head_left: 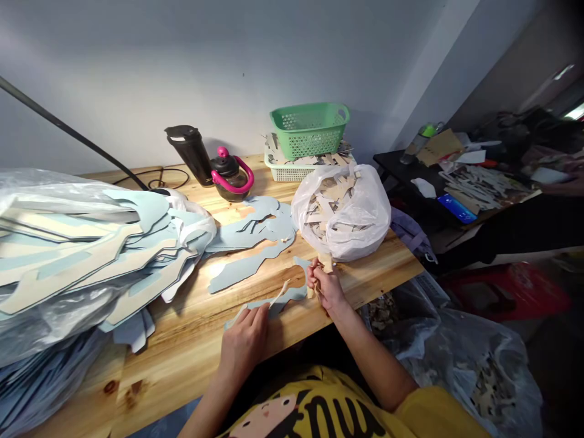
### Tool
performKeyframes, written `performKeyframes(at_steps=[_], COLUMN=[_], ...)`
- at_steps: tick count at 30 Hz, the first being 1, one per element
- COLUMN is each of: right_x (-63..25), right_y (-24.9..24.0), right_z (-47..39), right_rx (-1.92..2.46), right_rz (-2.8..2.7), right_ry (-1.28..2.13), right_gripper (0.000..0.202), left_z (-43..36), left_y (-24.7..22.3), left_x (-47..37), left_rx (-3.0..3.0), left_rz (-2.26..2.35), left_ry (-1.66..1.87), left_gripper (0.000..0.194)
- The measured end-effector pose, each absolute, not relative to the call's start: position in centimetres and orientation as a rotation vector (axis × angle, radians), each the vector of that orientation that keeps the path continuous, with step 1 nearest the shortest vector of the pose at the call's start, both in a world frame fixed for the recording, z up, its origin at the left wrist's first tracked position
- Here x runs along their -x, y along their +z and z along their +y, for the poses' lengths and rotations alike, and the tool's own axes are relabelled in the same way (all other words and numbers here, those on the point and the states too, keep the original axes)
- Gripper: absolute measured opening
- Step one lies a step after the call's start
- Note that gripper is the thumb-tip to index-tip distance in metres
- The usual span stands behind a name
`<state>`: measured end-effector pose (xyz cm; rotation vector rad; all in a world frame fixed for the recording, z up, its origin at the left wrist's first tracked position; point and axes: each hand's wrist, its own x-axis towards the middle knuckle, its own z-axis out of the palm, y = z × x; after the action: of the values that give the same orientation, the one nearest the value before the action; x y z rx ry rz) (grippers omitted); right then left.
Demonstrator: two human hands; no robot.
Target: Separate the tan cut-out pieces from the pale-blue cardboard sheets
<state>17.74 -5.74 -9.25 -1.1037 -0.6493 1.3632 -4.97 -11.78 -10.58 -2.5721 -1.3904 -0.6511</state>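
A narrow, wavy light-blue cut-out sheet [288,296] lies near the table's front edge, between my two hands. My left hand [249,334] grips its left end, fingers together and pressed down. At the right end my right hand [327,287] is closed on a cream-tan paper strip [326,261] that shows above and below the fingers. A thin cream sliver [279,293] stands up off the sheet between the hands. Farther back lie more light-blue cut-out sheets [246,267], one with slits in it.
At left, a clear plastic bag [27,331] spills stacked cut-outs. A white bag of tan scraps [371,222] stands at right, before a green basket [314,143] on a white scrap-filled basket [292,173]. Behind are a black tumbler [194,155] and a pink-handled jug [230,176].
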Motion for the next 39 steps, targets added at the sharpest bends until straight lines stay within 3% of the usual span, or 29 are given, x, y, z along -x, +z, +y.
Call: performKeyframes(at_steps=[6, 12, 16, 20, 27, 30, 39], right_x=[-18.7, -17.4, -15.8, -14.6, -13.2, -12.4, -11.3], right_y=[-9.0, -9.6, -9.9, -9.6, -10.1, -10.3, -10.6], right_z=[-6.4, -8.3, -8.7, -8.4, -8.2, -8.7, -9.1], right_rx=[1.175, 1.244, 1.232, 1.282, 1.372, 1.414, 1.505], right_rz=[-0.808, -1.602, -1.806, -1.838, -1.811, -1.891, -2.05], right_ry=[1.243, 1.014, 0.833, 0.775, 0.886, 0.884, 0.606], right_gripper=[0.016, 0.013, 0.02, 0.024, 0.012, 0.022, 0.022], left_z=[-11.7, -11.6, -11.3, -11.2, -11.1, -11.0, -11.3], left_y=[-10.5, -9.8, -9.9, -9.8, -9.6, -9.6, -9.4], left_x=[4.9, 5.0, 5.6, 5.8, 5.9, 6.0, 6.1], left_rx=[2.556, 2.624, 2.723, 2.742, 2.769, 2.794, 2.821], left_rz=[-1.458, -1.714, -1.987, -2.1, -2.196, -2.215, -2.188], left_ry=[-0.743, -0.81, -0.75, -0.758, -0.835, -0.892, -0.892], left_gripper=[0.017, 0.016, 0.019, 0.023, 0.025, 0.026, 0.012])
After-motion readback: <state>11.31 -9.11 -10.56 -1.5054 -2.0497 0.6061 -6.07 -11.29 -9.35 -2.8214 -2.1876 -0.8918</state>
